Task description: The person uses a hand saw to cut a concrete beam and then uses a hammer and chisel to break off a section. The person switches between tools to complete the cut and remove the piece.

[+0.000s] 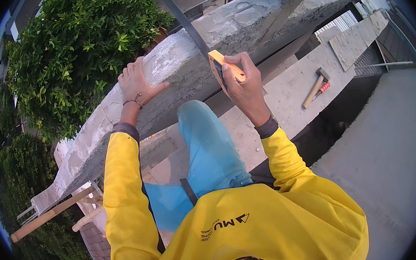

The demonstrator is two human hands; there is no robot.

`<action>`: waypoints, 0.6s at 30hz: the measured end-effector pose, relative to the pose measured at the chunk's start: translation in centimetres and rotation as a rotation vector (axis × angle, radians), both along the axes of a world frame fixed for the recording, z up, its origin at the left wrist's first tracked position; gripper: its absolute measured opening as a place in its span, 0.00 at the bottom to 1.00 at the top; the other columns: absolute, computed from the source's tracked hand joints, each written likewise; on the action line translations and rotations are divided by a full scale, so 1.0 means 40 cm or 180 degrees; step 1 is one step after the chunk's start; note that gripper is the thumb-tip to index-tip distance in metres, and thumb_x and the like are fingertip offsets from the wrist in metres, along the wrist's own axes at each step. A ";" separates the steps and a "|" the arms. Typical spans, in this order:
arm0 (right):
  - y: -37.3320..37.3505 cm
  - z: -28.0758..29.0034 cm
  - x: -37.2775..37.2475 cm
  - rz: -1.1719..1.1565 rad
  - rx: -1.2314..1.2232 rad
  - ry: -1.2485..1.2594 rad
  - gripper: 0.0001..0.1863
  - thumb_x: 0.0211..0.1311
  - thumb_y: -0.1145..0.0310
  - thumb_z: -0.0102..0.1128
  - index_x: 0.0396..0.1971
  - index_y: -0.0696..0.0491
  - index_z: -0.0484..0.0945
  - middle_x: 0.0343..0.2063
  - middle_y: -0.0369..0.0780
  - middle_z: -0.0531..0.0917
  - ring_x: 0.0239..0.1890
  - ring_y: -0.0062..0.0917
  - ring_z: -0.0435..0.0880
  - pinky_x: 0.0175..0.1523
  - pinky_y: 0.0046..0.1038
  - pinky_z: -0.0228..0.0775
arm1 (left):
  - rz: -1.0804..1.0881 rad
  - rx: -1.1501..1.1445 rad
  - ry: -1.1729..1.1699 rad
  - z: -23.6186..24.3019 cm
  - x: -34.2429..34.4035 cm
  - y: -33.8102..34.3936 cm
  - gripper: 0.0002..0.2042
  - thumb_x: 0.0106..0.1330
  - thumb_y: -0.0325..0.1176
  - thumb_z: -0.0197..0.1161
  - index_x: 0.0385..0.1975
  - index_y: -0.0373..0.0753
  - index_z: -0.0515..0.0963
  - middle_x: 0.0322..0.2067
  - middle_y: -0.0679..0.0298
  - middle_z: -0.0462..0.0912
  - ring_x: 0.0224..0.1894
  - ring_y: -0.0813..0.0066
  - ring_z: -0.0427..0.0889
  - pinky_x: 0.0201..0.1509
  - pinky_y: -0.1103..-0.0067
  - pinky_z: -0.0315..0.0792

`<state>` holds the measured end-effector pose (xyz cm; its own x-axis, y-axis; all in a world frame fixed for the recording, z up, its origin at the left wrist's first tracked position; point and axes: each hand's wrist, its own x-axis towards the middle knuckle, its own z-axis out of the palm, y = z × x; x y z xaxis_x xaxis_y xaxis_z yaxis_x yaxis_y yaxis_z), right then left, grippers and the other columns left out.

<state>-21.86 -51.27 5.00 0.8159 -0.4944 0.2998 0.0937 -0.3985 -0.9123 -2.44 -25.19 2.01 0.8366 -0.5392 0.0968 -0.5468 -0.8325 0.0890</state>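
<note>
My right hand (pixel 245 89) is closed around the orange handle of a hand saw (pixel 188 27). The saw's long grey blade points away to the upper left, across the top of a rough concrete ledge (pixel 172 59); whether it touches the concrete I cannot tell. My left hand (pixel 137 84) rests on that ledge left of the saw, fingers spread and thumb out, holding nothing. Right of my right hand, a hammer (pixel 313 90) with a wooden handle lies on a grey plank, beside a small tool with a red grip (pixel 324 87).
The grey plank (pixel 285 108) runs alongside the ledge, with a dark gap (pixel 334 126) to its right. Beyond that gap is a pale concrete surface (pixel 384 164). Leafy bushes (pixel 82 47) crowd the ledge's far left. Wooden poles (pixel 52 215) stick out at the lower left.
</note>
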 end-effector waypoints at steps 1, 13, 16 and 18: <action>0.002 -0.028 -0.008 0.0055 0.0218 0.0029 0.10 0.75 0.70 0.63 0.50 0.57 0.77 0.40 0.45 0.85 0.37 0.31 0.88 0.42 0.30 0.78 | 0.0045 0.0089 0.0120 -0.001 0.001 -0.001 0.58 0.42 0.71 0.79 0.73 0.46 0.65 0.59 0.55 0.74 0.64 0.53 0.72 0.70 0.57 0.61; -0.028 -0.035 -0.194 -0.0666 -0.0079 0.0037 0.17 0.72 0.67 0.70 0.54 0.58 0.79 0.46 0.45 0.88 0.43 0.28 0.91 0.47 0.26 0.82 | -0.0012 0.0118 -0.0001 -0.010 0.011 -0.001 0.57 0.44 0.68 0.79 0.73 0.44 0.65 0.59 0.55 0.74 0.64 0.52 0.71 0.69 0.58 0.61; -0.088 -0.054 -0.225 -0.0873 -0.0141 -0.0044 0.18 0.73 0.66 0.70 0.54 0.60 0.78 0.45 0.45 0.88 0.43 0.26 0.90 0.48 0.25 0.82 | 0.0003 0.0163 0.0032 -0.010 0.010 -0.004 0.57 0.44 0.69 0.79 0.73 0.43 0.65 0.59 0.55 0.74 0.64 0.52 0.71 0.69 0.58 0.61; -0.117 -0.070 -0.229 -0.0944 -0.0074 -0.0266 0.17 0.73 0.66 0.70 0.53 0.60 0.78 0.46 0.45 0.88 0.44 0.26 0.90 0.49 0.25 0.82 | -0.0025 0.0182 -0.0016 -0.015 0.011 -0.002 0.57 0.45 0.68 0.78 0.74 0.42 0.64 0.60 0.54 0.74 0.65 0.51 0.71 0.70 0.57 0.61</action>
